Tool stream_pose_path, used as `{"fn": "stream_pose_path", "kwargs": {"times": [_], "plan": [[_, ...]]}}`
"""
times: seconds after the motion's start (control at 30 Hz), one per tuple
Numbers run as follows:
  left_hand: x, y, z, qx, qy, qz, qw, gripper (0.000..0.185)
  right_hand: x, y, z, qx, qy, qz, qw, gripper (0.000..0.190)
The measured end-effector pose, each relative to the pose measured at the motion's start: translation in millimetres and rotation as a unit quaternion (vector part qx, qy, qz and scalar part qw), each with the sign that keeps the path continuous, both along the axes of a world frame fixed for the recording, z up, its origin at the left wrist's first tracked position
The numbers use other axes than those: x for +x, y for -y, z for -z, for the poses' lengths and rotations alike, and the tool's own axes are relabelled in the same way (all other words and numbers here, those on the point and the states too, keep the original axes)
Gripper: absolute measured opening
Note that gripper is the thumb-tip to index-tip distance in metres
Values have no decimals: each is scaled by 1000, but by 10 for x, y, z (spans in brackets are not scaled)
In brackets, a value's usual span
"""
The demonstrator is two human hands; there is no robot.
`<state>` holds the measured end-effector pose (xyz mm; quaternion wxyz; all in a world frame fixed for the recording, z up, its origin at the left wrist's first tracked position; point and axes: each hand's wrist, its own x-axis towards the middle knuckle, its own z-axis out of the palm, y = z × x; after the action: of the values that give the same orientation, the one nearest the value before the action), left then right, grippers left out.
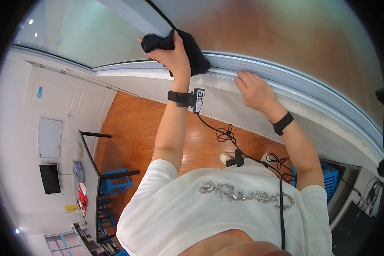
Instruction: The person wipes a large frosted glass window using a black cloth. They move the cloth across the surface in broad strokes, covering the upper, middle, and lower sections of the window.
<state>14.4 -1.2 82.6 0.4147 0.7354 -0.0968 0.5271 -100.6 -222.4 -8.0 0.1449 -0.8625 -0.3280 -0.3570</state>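
Observation:
My left hand (176, 59) grips a bunched black cloth (195, 52) and presses it against the corner where the upright window frame (128, 14) meets the lower rail. Part of the cloth hangs over the rail toward me, and part bulges out past my thumb. To the right, my right hand (257, 92) rests at the edge of the white window sill (225, 81), its fingers bent and close together with nothing visible in them. Beyond the hands stand a clear glass pane (92, 35) and a brownish frosted pane (275, 35).
A black cable (211, 128) runs from the device on my left wrist (198, 100) down past my body, with loops near the wooden floor (134, 121). A grey table (91, 179), blue stools (118, 182) and a white door (51, 92) are at left. A blue crate (329, 177) stands at right.

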Motion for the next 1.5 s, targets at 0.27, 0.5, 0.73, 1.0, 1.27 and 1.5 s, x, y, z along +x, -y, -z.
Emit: {"fn": "stream_pose_path", "kwargs": {"times": [0.27,0.5,0.73,1.0,1.27,1.5], "plan": [[-98,-62,729,51,-32,-1,998,80,-17,-16,-67,-8,-30,1,1000,29],[-261,-171,1026,82,-68,46,993,66,-17,-8,-79,-2,-4,-4,1000,28],[-327,-300,403,-85,-49,136,986,82,-9,-15,-54,-4,-10,9,1000,29],[-213,-268,-877,-115,97,199,968,76,-39,-28,-82,3,-49,13,999,30],[70,-66,85,44,-5,-12,999,82,-23,-39,-103,5,-14,7,1000,27],[-248,-82,945,66,-119,-53,989,62,-33,-34,-112,-5,-56,-3,998,31]]}}
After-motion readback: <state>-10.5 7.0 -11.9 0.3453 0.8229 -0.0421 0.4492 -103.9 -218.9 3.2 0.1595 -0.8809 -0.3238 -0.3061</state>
